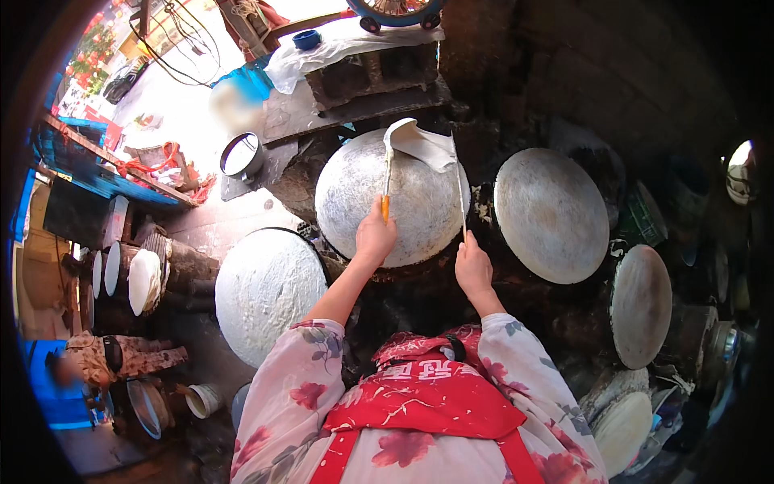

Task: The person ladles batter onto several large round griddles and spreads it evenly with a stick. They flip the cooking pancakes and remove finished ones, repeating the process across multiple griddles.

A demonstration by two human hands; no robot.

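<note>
Before me lies a large round griddle (363,212) with a scuffed grey-white surface. My left hand (376,235) grips the orange handle of a thin tool (386,209) that points away from me. In my right hand (473,266) is a long thin stick (460,199). A soft white sheet, perhaps a thin flatbread (423,145), hangs between the far ends of both tools, above the griddle's far part. At the left, a round griddle (269,296) bears a white, wrinkled layer. To the right is another round griddle (551,216) with a bare greyish surface.
More round griddles stand at the right, one of them (642,307) tilted in view. A dark pot (242,156) with pale contents sits at the back left. Beyond are concrete blocks (375,72) under white plastic. A bucket (203,400) and a person in patterned clothes (121,358) are at the lower left.
</note>
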